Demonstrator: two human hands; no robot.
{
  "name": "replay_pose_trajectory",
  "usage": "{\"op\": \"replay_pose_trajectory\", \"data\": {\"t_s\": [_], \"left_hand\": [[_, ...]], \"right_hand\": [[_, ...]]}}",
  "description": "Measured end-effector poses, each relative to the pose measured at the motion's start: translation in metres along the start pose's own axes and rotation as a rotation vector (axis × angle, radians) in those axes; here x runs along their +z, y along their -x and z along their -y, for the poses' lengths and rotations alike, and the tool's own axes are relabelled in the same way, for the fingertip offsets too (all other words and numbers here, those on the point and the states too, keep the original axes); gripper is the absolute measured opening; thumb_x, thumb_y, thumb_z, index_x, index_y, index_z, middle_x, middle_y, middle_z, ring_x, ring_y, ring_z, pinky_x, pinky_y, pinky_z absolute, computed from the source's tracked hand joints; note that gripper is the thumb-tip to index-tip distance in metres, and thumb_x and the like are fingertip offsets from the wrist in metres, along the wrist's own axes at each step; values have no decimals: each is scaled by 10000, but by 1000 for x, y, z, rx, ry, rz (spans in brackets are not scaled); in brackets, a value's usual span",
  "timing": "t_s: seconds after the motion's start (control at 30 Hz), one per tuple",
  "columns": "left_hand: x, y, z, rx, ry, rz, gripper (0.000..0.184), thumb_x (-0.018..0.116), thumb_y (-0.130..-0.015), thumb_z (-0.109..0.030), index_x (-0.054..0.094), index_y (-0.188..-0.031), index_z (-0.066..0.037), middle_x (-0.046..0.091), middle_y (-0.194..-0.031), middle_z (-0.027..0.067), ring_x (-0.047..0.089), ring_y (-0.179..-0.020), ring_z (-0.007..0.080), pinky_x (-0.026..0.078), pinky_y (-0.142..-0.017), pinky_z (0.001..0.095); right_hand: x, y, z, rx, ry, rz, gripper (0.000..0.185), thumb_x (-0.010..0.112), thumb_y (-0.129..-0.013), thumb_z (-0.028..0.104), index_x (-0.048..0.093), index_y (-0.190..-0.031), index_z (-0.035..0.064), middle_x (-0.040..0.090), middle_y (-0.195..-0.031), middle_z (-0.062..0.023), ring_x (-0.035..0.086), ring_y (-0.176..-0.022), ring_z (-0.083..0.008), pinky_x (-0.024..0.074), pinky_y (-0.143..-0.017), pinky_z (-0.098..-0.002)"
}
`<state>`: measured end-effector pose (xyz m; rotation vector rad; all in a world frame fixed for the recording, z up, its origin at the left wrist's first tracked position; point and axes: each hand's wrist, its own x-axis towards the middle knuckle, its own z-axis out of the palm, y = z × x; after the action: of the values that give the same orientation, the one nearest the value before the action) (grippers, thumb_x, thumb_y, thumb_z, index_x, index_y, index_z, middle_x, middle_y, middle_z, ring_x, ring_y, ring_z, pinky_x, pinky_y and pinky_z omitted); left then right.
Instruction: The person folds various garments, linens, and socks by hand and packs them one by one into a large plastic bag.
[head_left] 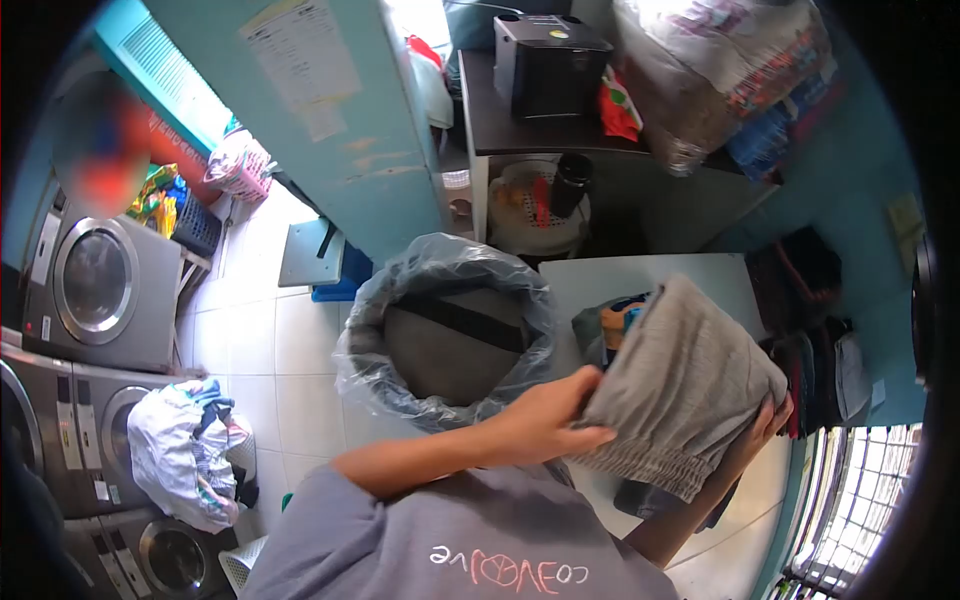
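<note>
Grey shorts with a gathered elastic waistband are held up, folded, in front of my chest. My left hand pinches their left edge, thumb on the near side. On the opposite side my right hand is wrapped around the lower right edge, its fingers partly hidden by the cloth. Beneath the shorts is a white table. A small pile of clothes with an orange and blue piece lies there, partly covered from view. Left of the table stands a clear plastic bag holding a dark grey cloth item with a black band.
Folded dark clothes are stacked at the table's right. A shelf carries a black box and a large stuffed bag. A blue stool stands beyond the plastic bag. Washing machines and a laundry heap are at left.
</note>
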<state>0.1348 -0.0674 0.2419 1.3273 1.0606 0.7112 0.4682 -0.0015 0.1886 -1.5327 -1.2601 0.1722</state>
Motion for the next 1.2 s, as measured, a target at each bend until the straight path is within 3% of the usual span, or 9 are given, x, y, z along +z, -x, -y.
{"op": "replay_pose_trajectory", "data": {"t_s": [0.17,0.37,0.5,0.63,0.7,0.83,0.93,1.0,1.2], "left_hand": [[-44,110,16,-110,292,-282,595,675,-783,-228,368,-1240,-3,525,-1150,128,493,-1068,181,386,-914,300],[-66,159,67,-168,553,-641,613,632,-833,-212,307,-1313,-14,467,-1206,97,437,-1130,165,357,-952,308],[-87,137,158,-483,285,-640,534,591,-864,-260,348,-1272,-15,551,-1051,88,539,-939,158,467,-757,341],[-80,134,162,-393,271,-740,486,586,-860,-290,405,-1214,-10,582,-929,81,570,-769,190,471,-632,363],[-83,133,123,-562,-490,-736,485,601,-843,-310,435,-1194,-19,586,-895,85,572,-713,242,471,-635,362],[-92,109,99,-71,-696,-829,579,649,-783,-320,426,-1247,-55,532,-1128,131,546,-969,289,434,-801,384],[-90,57,88,218,-890,-568,680,670,-751,-329,378,-1307,-67,325,-1366,180,319,-1256,349,258,-1014,436],[-85,20,97,275,-925,-472,734,676,-739,-370,358,-1331,-74,254,-1418,185,232,-1316,367,186,-1057,472],[-77,-22,133,212,-1062,-391,896,621,-681,-601,329,-1372,-111,138,-1468,177,67,-1363,377,59,-1040,603]], "right_hand": [[98,21,101,-43,-200,519,262,491,-871,126,487,-1109,17,508,-1034,-84,469,-983,-170,346,-900,-287],[242,74,148,352,-643,1159,278,532,-860,148,481,-1103,25,555,-1014,-93,515,-918,-165,381,-846,-257],[289,99,110,252,-333,1156,340,550,-849,150,457,-1149,20,558,-1084,-137,531,-985,-228,380,-887,-292],[265,110,112,-152,-216,1012,426,582,-821,137,436,-1211,46,541,-1135,-153,540,-986,-282,411,-878,-345],[244,100,122,-73,-241,969,433,579,-824,138,437,-1226,64,548,-1110,-141,548,-937,-253,436,-818,-342],[206,93,98,-161,164,744,431,598,-810,152,465,-1216,96,554,-1074,-122,552,-838,-267,445,-759,-347],[189,114,99,-50,359,860,573,586,-794,346,383,-1273,106,564,-1087,-177,580,-867,-349,456,-753,-422],[186,129,102,104,537,1025,733,541,-774,478,265,-1339,101,590,-1026,-241,589,-880,-416,462,-738,-481],[186,153,85,208,439,1060,711,540,-786,384,236,-1369,116,630,-905,-222,602,-822,-411,465,-722,-483]]}}
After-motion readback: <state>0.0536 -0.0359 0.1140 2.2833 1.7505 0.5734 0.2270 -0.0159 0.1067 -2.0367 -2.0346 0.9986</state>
